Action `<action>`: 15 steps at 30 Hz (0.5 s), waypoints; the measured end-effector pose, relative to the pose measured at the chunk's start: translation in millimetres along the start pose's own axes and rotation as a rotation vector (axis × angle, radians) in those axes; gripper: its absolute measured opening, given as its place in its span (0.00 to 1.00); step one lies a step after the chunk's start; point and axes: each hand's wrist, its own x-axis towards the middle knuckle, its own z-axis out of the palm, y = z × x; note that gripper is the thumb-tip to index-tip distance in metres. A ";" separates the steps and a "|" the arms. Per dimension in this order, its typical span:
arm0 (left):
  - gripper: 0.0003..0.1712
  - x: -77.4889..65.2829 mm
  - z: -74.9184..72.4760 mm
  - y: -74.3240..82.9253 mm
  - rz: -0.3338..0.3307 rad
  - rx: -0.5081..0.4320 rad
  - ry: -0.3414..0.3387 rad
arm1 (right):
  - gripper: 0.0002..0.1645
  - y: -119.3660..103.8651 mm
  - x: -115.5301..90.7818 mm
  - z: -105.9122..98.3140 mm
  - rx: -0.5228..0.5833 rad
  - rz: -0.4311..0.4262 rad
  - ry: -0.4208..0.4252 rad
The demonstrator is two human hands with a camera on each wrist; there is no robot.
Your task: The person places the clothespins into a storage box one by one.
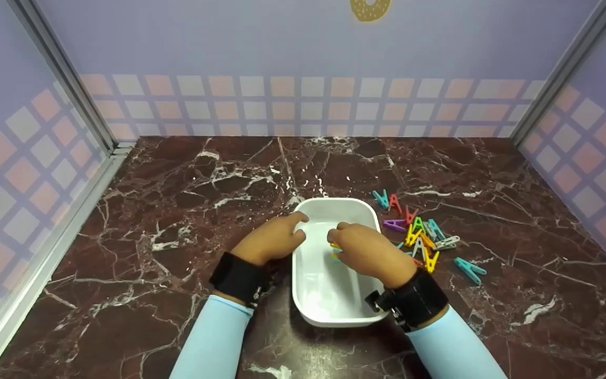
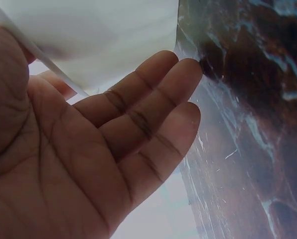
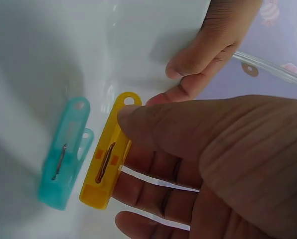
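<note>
A white plastic tub (image 1: pixel 320 295) stands on the marbled tabletop. My left hand (image 1: pixel 274 239) holds its left rim, with thumb and index finger over the edge and the other fingers along the outside wall (image 2: pixel 103 35). Inside the tub, my right hand (image 1: pixel 369 250) pinches a yellow clothespin (image 3: pixel 104 169) between thumb and fingers. Just beside that one is a teal clothespin (image 3: pixel 61 164), close against the white inner surface. From the head view, the right hand covers most of both clothespins.
To the right of the tub lies a loose pile of clothespins (image 1: pixel 417 234) in several colours. A teal clothespin (image 1: pixel 470 270) sits apart from the pile, nearer the right. Tiled-pattern walls (image 1: pixel 313 100) enclose the back and sides of the table.
</note>
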 end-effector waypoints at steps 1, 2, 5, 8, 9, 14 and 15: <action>0.25 0.0 -0.1 0.3 0.000 0.001 -0.001 | 0.10 1.0 0.4 0.9 0.005 -0.001 -0.009; 0.26 0.0 -0.1 0.5 -0.001 0.000 -0.002 | 0.10 1.8 0.5 1.7 0.010 -0.002 -0.017; 0.26 1.0 -0.1 0.5 -0.010 0.002 -0.009 | 0.10 3.2 0.1 2.8 0.020 -0.008 -0.024; 0.26 1.7 -0.2 0.3 -0.018 0.002 -0.010 | 0.10 3.8 -0.3 3.2 0.024 -0.014 -0.023; 0.26 2.0 -0.2 0.1 -0.020 0.002 -0.011 | 0.10 4.0 -0.1 3.2 0.025 -0.015 -0.022; 0.26 2.0 0.5 -0.9 -0.014 0.003 -0.013 | 0.17 3.7 -1.3 2.9 0.040 0.025 -0.033; 0.26 1.9 0.6 -1.0 -0.012 0.004 -0.013 | 0.19 3.5 -1.5 2.7 0.043 0.036 -0.034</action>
